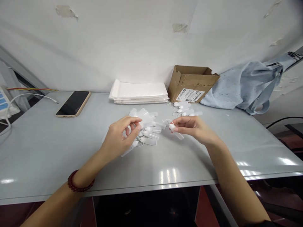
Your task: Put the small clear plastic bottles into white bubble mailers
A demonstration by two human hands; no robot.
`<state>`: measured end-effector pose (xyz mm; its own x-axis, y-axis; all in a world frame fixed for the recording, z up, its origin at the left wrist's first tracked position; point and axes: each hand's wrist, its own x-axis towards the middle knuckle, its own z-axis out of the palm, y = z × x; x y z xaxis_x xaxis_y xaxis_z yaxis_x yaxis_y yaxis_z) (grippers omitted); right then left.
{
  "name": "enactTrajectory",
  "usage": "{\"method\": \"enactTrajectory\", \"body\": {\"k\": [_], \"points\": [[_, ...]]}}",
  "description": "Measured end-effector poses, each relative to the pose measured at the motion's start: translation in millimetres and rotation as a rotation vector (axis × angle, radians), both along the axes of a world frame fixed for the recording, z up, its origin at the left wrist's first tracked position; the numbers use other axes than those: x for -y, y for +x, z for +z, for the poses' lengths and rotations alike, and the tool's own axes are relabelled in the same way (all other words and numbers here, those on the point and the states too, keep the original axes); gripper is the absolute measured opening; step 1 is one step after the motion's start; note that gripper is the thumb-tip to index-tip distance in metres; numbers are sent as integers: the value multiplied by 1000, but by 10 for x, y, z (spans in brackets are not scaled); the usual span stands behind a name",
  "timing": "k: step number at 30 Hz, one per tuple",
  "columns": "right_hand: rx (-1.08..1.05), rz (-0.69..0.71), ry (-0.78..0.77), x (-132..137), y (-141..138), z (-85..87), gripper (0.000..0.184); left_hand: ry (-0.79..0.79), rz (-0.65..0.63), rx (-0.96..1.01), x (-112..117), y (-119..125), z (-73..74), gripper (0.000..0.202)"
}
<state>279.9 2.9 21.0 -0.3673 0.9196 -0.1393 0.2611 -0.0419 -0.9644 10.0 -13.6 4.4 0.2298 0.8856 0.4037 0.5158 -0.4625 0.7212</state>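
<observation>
Between thumb and fingers of my right hand [191, 127] is a small translucent needle-tip bottle [178, 135], tilted, with its white cap end toward the left. My left hand [121, 134] is at the left side of a loose pile of similar bottles [150, 135]. Its fingers are curled, with thumb and index close together against the pile; whether a bottle is pinched there is hard to see. Part of the pile is hidden behind this hand. Beyond my right hand lies a smaller group of these bottles [183, 107], roughly lined up side by side.
A stack of white padded envelopes [139, 91] lies against the wall, with an open cardboard box [194, 82] beside it. Light blue fabric [241, 85] is bunched at the right. A phone [74, 104] and a white cable [30, 94] are at the left of the grey table [59, 151].
</observation>
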Motion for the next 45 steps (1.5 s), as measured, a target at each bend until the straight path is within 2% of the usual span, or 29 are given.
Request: {"method": "enactTrajectory", "body": {"k": [4, 11, 18, 22, 28, 45], "points": [[-64, 96, -71, 25, -119, -67, 24, 40, -142, -15, 26, 22, -36, 22], [-121, 162, -113, 59, -232, -109, 24, 0, -238, -41, 45, 39, -38, 20], [-97, 203, -122, 84, -298, -115, 22, -37, -257, -37, 52, 69, -16, 13], [-105, 209, -117, 84, -299, -114, 21, -67, -226, -46, 41, 60, -12, 12], [-171, 227, -119, 87, -333, -131, 32, -146, -183, -19, 42, 51, -13, 16], [-249, 232, -125, 127, -391, -120, 33, -121, -246, 11, 63, 68, 13, 18]]}}
